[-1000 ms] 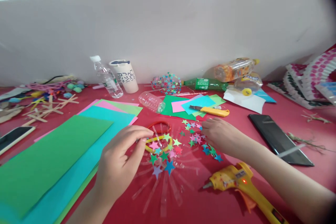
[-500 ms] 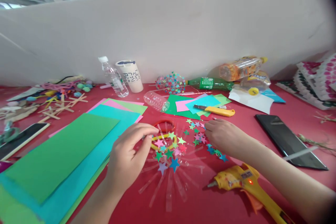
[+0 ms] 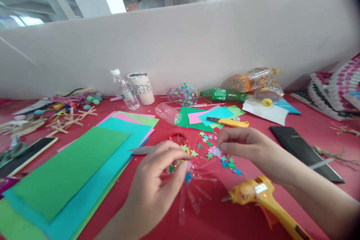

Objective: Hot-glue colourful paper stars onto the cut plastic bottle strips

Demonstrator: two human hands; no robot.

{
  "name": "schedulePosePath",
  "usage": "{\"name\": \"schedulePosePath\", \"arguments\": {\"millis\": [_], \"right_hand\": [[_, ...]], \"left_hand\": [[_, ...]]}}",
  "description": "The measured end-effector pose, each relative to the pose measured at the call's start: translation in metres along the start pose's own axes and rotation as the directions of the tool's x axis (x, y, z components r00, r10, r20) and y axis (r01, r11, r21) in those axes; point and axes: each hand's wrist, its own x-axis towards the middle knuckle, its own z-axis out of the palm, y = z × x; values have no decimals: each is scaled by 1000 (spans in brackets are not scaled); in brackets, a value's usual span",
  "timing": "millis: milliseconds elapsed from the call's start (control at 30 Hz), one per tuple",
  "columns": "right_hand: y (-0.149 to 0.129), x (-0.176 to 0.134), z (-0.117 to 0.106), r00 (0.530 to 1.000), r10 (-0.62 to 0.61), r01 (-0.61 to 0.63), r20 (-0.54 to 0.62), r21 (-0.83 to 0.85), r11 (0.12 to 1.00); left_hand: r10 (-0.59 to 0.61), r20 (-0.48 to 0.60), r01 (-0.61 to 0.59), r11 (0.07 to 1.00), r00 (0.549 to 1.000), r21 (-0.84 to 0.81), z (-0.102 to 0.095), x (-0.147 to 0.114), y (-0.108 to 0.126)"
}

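Small pale-purple paper star (image 3: 217, 152) pinched between right hand (image 3: 244, 146) fingers, above loose stars. Left hand (image 3: 157, 180) fingers closed on clear cut-plastic star-covered piece (image 3: 188, 172) on red table (image 3: 281, 146).

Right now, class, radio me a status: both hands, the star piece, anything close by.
Left hand pinching clear strip piece. Right hand holding pale star above loose stars. Glue gun by right wrist, tip toward strips.

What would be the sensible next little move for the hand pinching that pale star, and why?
Probably carry the pale star in the right hand a little leftwards onto the clear plastic strip piece that the left hand steadies. That piece already bears stars, while the glue gun lies untouched nearby, so whether glue is needed first I cannot tell.
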Motion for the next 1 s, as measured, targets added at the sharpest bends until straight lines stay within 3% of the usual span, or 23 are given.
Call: {"name": "schedulePosePath", "arguments": {"millis": [167,267,333,400,467,533,633,767,833,900,967,1000], "right_hand": [[-24,-11,14,997,-15,2,81,160,987],[-31,-20,23,978,-196,194,-75,-38,980],[-31,-29,29,893,-420,360,-162,-300,883],[-29,-39,36,795,-590,457,-140,-503,734],[-27,-50,44,747,-655,484,-115,-581,654],[-27,-60,51,733,-663,489,-153,-559,669],[-30,-73,58,768,-616,474,-176,-492,731],[-26,-81,46,866,-494,410,-82,-449,794],[-10,-85,30,929,-356,255,-101,-523,814],[16,-92,14,991,-56,-38,-123,-653,756],[46,-101,2,964,192,-267,-186,-656,706],[60,-105,-2,952,231,-305,-199,-646,700]], "left_hand": [[-53,139,65,994,989,-89,14,2,20],[-144,128,164,973,981,-163,16,2,27],[-187,143,216,950,972,-225,15,-1,32],[-192,161,234,924,968,-303,16,-7,36],[-184,149,227,902,972,-367,18,-16,38],[-186,123,220,891,975,-398,23,-26,40],[-213,89,230,878,973,-419,31,-40,41],[-198,17,193,922,980,-335,28,-44,40],[-180,-43,162,948,983,-273,15,-42,36],[-182,-99,156,962,978,-226,-2,-38,29],[-209,-156,170,958,965,-232,-18,-35,22],[-237,-181,185,947,955,-264,-24,-33,19]]}}
